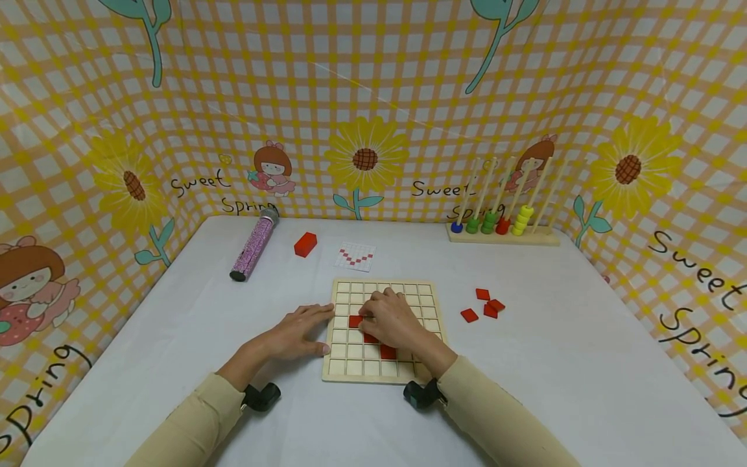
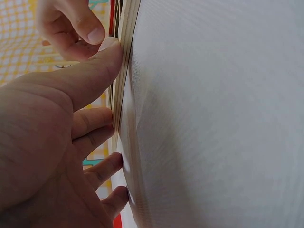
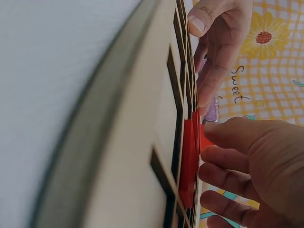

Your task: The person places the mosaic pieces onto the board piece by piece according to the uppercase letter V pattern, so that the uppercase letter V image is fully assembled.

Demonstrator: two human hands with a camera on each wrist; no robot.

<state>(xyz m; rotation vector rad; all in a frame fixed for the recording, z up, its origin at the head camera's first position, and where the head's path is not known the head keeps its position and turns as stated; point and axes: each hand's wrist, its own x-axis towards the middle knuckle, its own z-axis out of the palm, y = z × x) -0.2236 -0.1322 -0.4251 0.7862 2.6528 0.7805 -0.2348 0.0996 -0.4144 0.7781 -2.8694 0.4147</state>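
Observation:
A wooden grid board (image 1: 350, 368) lies on the white table, with red square tiles (image 1: 388, 352) set in a diagonal of its cells. My left hand (image 1: 297, 334) rests beside the board's left side; its thumb and fingertips touch the edge in the left wrist view. Over the middle of the grid, my right hand (image 1: 392, 319) has its fingertips down at the tiles, covering part of them. Thumb and index finger stand apart in the right wrist view, close to a red tile (image 3: 188, 166) lying in the board.
Several loose red tiles (image 1: 482, 294) lie right of the board. Behind it are a pattern card (image 1: 356, 257), a red block (image 1: 305, 244) and a glittery pink microphone (image 1: 255, 245). A wooden bead rack (image 1: 503, 239) with upright rods stands at the back right, before the checked cloth wall.

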